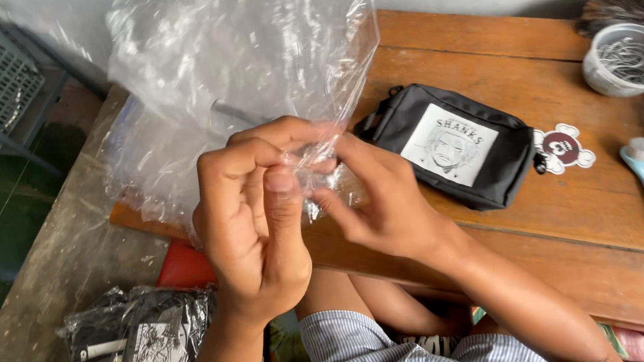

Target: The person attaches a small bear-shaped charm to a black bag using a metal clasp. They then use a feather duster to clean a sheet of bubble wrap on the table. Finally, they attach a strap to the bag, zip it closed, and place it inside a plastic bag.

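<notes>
Both hands pinch the clear plastic bag (pixel 237 66) at frame centre: left hand (pixel 248 226) and right hand (pixel 380 198) grip its crumpled edge. Rub layers apart w/ thumbs before reaching for the black pouch (pixel 453 144), centre-right on wooden table (pixel 567 229).

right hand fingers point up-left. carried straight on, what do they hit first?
Probably the left hand: the right hand points at it, both already pinching the edge of the clear plastic bag between them. Depth is unclear, but nothing else shows in that line.
</notes>
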